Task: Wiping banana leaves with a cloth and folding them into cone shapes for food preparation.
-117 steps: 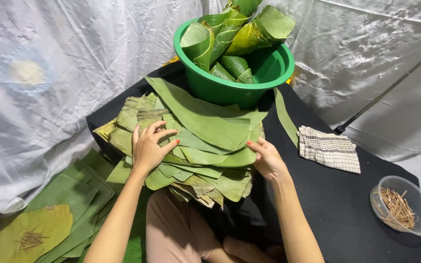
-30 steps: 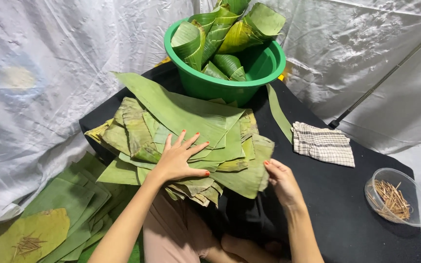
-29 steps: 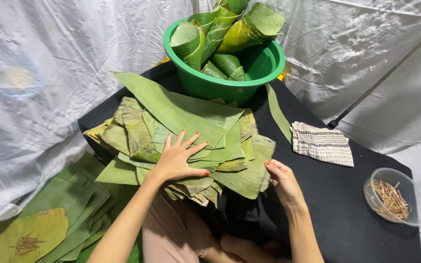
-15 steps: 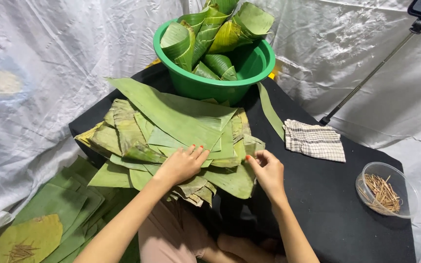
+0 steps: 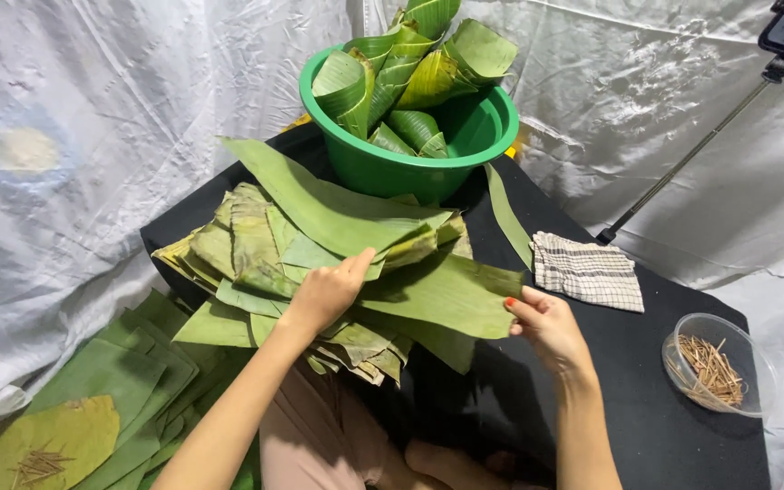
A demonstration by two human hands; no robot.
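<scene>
left hand (image 5: 327, 292) and right hand (image 5: 546, 324) pinch a broad, smooth green leaf (image 5: 451, 295) above the leaf stack (image 5: 247, 254).

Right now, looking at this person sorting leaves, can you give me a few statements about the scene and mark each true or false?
1. Both hands hold one green leaf lifted off the pile: the left hand and the right hand grip the leaf at opposite ends. True.
2. The green bucket is empty. False: it holds rolled leaves.
3. A checked cloth lies on the black table to the right of the leaf pile. True.
4. The clear bowl holds water. False: it holds small brown sticks.
5. The bucket stands nearer the person than the pile. False: it stands behind the pile.
</scene>
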